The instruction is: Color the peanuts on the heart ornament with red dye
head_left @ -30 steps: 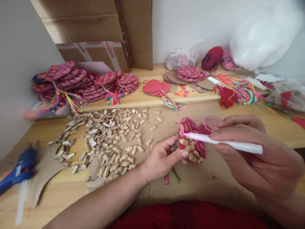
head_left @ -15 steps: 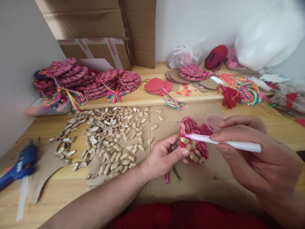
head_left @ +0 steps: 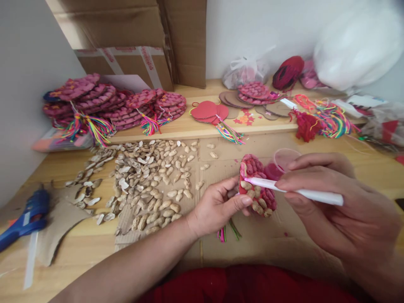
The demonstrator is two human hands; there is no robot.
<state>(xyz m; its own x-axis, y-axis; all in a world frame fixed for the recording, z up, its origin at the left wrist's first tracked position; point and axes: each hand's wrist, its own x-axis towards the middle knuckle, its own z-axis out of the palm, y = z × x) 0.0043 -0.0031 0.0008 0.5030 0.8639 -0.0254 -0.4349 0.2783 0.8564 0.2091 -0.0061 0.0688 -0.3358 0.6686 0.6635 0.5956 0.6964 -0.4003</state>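
Observation:
My left hand [head_left: 217, 206] grips the left edge of a red piece covered in peanut shells [head_left: 252, 168], thumb on its front. Several shells on it are pink; those toward the lower left keep their plain tan colour. My right hand [head_left: 334, 206] pinches a white paintbrush-like pen [head_left: 303, 193], and its pink tip touches a shell near the piece's left side. Behind the piece stands a clear cup [head_left: 277, 166] with pink liquid, partly hidden by my right hand. Green and pink tassel strands [head_left: 229, 232] show below my left hand.
Loose peanut shells [head_left: 158, 193] spread over cardboard on the left. A blue glue gun [head_left: 31, 214] lies at far left. Along the raised ledge sit stacks of pink shell-covered pieces [head_left: 78, 90], red discs [head_left: 210, 111], colourful tassels [head_left: 336, 120] and plastic bags [head_left: 244, 73].
The pen tip has shifted very slightly on the shell, and my right hand has moved a little left. My left hand keeps its hold on the piece.

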